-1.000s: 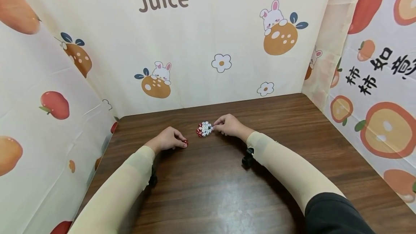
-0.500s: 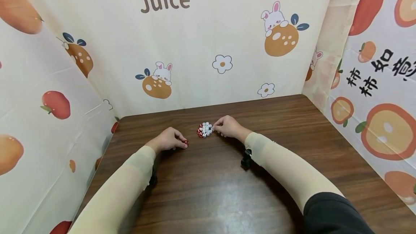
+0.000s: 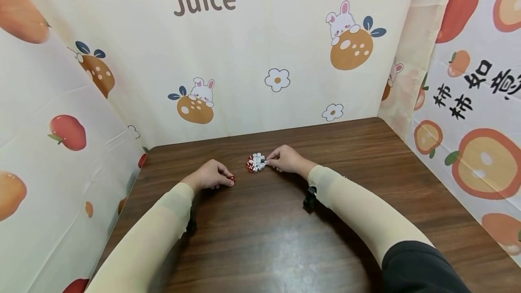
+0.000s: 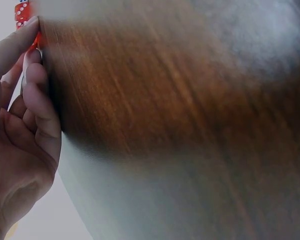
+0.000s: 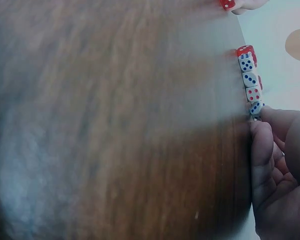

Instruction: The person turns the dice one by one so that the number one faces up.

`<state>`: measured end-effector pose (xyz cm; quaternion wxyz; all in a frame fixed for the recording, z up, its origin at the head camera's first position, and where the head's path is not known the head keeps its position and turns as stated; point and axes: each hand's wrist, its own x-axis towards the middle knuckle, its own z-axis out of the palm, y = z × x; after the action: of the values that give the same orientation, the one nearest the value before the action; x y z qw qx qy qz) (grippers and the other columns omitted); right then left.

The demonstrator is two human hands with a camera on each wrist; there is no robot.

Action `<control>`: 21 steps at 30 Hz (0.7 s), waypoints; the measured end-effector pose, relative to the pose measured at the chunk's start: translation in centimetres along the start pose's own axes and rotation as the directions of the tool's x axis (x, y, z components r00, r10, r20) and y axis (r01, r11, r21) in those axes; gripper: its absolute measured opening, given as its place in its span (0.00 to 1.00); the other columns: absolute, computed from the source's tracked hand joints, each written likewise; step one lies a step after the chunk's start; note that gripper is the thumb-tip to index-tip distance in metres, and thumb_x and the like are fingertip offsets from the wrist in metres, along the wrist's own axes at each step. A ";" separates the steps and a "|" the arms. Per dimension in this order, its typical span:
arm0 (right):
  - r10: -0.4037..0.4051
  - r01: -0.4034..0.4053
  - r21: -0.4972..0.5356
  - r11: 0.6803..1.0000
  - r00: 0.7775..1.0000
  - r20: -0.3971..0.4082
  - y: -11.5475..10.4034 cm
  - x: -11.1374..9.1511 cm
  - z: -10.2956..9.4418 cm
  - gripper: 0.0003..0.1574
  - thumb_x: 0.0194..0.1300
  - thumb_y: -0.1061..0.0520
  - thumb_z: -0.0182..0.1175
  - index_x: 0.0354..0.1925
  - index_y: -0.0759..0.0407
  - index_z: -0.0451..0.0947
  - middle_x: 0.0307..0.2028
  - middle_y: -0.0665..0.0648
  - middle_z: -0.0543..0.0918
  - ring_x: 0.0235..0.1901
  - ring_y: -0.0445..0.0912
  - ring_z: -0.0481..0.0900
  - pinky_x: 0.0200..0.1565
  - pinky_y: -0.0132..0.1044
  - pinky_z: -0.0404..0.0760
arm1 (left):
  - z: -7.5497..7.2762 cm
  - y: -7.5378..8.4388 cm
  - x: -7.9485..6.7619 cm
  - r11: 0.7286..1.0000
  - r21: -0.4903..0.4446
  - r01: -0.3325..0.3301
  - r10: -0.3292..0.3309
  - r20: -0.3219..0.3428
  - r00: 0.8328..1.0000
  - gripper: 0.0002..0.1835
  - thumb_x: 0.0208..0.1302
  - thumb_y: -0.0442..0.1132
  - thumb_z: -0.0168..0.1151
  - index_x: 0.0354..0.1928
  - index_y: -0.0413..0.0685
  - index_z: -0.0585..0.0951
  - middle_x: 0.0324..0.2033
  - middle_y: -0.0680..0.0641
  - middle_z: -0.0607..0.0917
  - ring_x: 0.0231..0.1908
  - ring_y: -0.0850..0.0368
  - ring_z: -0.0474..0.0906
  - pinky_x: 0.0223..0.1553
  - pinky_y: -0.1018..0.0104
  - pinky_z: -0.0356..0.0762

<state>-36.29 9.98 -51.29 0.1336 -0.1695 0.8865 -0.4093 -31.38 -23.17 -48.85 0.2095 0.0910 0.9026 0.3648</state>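
On the table, a tight cluster of small white and red dice (image 3: 257, 162) lies between the hands, the red ones along its left side. At the cluster's right edge, the right hand (image 3: 288, 159) pinches a white die (image 5: 256, 107) between thumb and finger. That die is at the near end of a row of white dice (image 5: 250, 79) in the right wrist view. To the left of the cluster and apart from it, the left hand (image 3: 211, 174) pinches a red die (image 3: 232, 179) close over the tabletop. Its fingertips partly cover the red die in the left wrist view.
The brown wooden table (image 3: 252, 229) meets a printed cloth backdrop (image 3: 244, 58) at its far edge. More printed cloth (image 3: 460, 103) hangs along the right and left sides. Small black devices (image 3: 310, 199) sit under the sleeved wrists.
The right fingertips have shifted slightly left and nearer, toward the cluster, with the white die. The left hand stays in place, pinching the red die.
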 end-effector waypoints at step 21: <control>-0.015 0.014 0.038 0.999 0.999 0.031 0.0 0.1 0.0 0.14 0.80 0.53 0.73 0.56 0.60 0.94 0.27 0.49 0.88 0.23 0.39 0.82 0.31 0.32 0.82 | 0.0 0.0 0.0 1.000 0.006 0.000 0.000 0.004 1.000 0.07 0.67 0.41 0.85 0.42 0.49 0.96 0.31 0.52 0.88 0.24 0.58 0.77 0.26 0.64 0.78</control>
<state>-36.35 9.96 -51.27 0.1477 -0.1799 0.8751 -0.4243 -31.38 -23.13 -48.83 0.2110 0.0925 0.9032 0.3621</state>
